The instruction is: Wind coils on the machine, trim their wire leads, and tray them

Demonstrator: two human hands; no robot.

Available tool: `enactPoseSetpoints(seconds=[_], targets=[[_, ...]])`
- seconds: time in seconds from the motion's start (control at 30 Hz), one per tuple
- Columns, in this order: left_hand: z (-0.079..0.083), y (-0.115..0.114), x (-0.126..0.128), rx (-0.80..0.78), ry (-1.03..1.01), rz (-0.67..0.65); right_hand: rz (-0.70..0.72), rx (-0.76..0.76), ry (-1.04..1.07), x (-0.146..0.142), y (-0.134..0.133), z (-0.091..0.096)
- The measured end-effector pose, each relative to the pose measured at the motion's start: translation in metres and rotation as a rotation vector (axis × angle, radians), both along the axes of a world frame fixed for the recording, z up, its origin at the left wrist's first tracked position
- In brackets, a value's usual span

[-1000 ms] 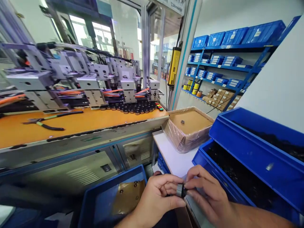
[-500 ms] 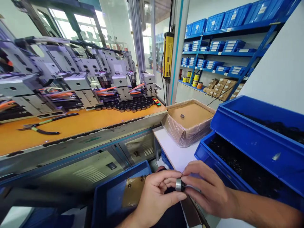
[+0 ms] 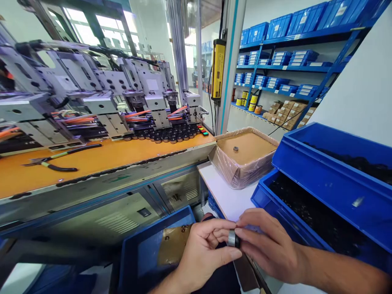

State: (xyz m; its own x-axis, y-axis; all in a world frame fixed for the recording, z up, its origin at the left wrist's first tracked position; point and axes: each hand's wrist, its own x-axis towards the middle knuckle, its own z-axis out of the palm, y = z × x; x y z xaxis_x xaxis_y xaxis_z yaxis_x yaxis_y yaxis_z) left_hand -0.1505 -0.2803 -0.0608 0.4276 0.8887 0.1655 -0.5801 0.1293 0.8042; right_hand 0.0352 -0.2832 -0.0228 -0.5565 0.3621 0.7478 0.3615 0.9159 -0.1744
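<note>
A short silver metal ring [image 3: 231, 237] with a black part at its right side is between my two hands. My left hand [image 3: 199, 255] is closed, its thumb below the ring and its fingers curled behind it. From the other side, my right hand [image 3: 271, 247] pinches the black part with its fingertips. The fingers hide some of the ring's far side.
A blue bin [image 3: 128, 249] with small metal parts on brown sheet is below left. Blue bins of black parts [image 3: 330, 163] are stacked at right. A plastic-wrapped carton [image 3: 225, 163] stands ahead. Cutting pliers [image 3: 58, 159] lie on the orange bench [image 3: 141, 157] before machinery.
The ring has turned slightly in my fingers, and more of its black part shows. Both hands keep nearly the same place; the camera view has shifted slightly.
</note>
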Motion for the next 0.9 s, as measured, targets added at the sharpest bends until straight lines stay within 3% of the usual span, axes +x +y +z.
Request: enactPoseSetpoints(seconds=[0.9], targets=[[0.0028, -0.0042, -0.0028, 0.062, 0.031, 0.041, 0.034, 0.034, -0.016, 0.0001, -0.0001, 0.0013]])
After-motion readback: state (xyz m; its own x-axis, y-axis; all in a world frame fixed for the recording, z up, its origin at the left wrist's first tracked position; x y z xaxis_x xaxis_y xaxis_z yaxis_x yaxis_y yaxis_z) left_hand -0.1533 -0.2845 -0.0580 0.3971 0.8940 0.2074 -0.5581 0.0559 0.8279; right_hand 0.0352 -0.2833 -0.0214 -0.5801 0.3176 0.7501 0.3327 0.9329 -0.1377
